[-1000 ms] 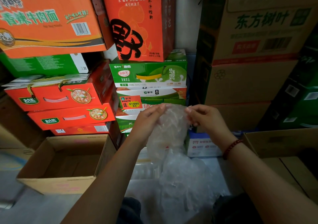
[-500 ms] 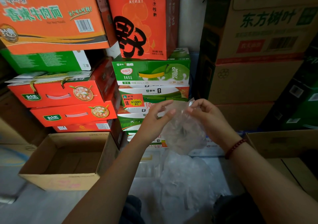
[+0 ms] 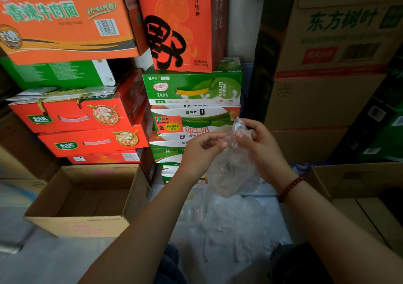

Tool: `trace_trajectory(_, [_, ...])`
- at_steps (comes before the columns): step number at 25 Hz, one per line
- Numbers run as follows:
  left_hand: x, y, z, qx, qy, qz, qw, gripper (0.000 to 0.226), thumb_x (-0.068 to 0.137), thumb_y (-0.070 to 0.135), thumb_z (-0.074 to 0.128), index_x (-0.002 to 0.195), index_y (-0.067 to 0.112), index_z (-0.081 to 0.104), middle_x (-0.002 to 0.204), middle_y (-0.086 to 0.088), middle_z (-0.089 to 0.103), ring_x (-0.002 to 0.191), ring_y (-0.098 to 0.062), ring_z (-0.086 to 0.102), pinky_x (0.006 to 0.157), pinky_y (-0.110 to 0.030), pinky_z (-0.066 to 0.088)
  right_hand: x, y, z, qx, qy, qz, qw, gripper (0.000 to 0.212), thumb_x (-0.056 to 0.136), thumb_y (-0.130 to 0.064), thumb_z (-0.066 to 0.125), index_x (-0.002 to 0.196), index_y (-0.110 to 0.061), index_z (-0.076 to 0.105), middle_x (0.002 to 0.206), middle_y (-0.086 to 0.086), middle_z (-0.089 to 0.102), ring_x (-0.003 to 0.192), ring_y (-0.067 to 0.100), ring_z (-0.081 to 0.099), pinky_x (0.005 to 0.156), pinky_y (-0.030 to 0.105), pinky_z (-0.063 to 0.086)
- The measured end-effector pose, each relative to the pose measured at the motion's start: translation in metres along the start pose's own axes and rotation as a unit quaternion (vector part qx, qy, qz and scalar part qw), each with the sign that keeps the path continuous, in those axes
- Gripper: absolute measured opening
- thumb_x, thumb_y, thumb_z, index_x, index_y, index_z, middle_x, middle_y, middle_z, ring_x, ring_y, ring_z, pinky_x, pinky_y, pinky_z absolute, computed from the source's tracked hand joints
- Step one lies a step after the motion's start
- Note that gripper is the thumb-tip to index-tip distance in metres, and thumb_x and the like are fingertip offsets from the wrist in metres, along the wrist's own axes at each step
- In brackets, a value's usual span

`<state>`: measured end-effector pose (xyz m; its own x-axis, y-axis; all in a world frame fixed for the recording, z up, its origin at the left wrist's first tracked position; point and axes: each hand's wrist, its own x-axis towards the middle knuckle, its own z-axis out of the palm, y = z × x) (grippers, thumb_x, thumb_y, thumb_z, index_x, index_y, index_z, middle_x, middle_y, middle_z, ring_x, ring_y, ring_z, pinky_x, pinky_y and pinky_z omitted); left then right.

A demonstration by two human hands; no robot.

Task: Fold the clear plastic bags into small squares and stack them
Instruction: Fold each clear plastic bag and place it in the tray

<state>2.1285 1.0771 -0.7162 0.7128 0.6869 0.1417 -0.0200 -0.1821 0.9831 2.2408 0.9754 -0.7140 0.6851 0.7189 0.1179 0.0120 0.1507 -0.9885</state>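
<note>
I hold a clear plastic bag [image 3: 231,170] up in front of me with both hands. My left hand [image 3: 201,150] pinches its upper left edge between thumb and fingertips. My right hand [image 3: 259,144] grips the upper right corner, which sticks up above the fingers. The bag hangs crumpled below the hands. Under it, on my lap and the floor, lies a loose heap of more clear plastic bags [image 3: 235,224].
An open empty cardboard box [image 3: 87,220] stands on the floor at the left. Another open cardboard box [image 3: 359,181] is at the right. Stacked drink and food cartons [image 3: 192,87] fill the wall straight ahead, close behind the hands.
Both hands have risen and come closer together. The bag's hanging part has been gathered up shorter, and its top right corner now pokes above my right hand.
</note>
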Motion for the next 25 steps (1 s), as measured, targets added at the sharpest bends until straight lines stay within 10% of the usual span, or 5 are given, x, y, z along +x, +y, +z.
trace_trajectory(13, [0.0026, -0.001, -0.0015, -0.02, 0.015, 0.008, 1.0, 0.012, 0.081, 0.007, 0.072, 0.08, 0.019, 0.071, 0.08, 0.004, 0.069, 0.074, 0.0, 0.062, 0.073, -0.014, 0.049, -0.0034, -0.0022, 0.0037, 0.011, -0.005, 0.022, 1.0, 0.006, 0.09, -0.017, 0.06, 0.091, -0.01, 0.061, 0.075, 0.004, 0.064, 0.066, 0.016, 0.062, 0.062, 0.03, 0.052])
trace_trajectory(25, [0.0042, -0.0033, -0.0012, 0.076, 0.049, 0.058, 0.994, 0.02, 0.093, 0.011, 0.058, 0.078, 0.025, 0.058, 0.074, 0.006, 0.059, 0.066, -0.002, 0.056, 0.062, -0.012, 0.045, -0.0022, 0.0029, 0.0075, -0.132, 0.006, 0.0, 0.991, 0.016, 0.094, -0.019, 0.056, 0.095, -0.005, 0.064, 0.094, 0.01, 0.066, 0.088, 0.024, 0.063, 0.083, 0.042, 0.054])
